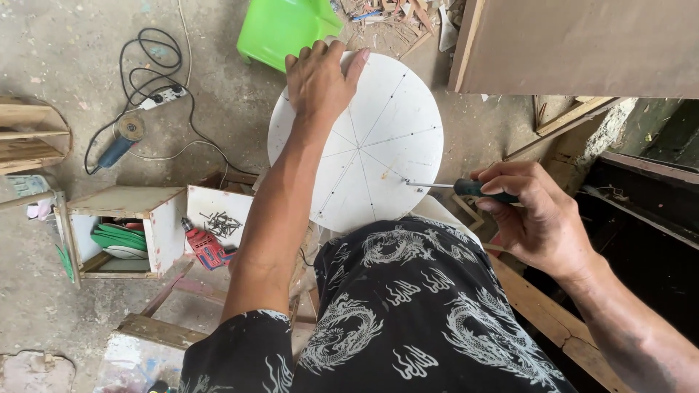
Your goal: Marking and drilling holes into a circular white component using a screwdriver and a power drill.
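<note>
A white round board (386, 138) with pencilled spoke lines and small holes rests in front of my knee. My left hand (320, 76) lies flat on its far left rim, fingers spread, pressing it down. My right hand (528, 211) grips a screwdriver (459, 188) with a dark green handle. Its metal tip touches the board near the right side, at a spot on one of the lines. My lap in black cloth with white dragon print (408, 306) covers the board's near edge.
On the concrete floor lie an angle grinder (120, 138) with a black cable, a green plastic stool (284, 29), a small open wooden box (131, 233), a pile of screws (222, 224) and a red drill (206, 247). A brown panel (575, 44) stands at right.
</note>
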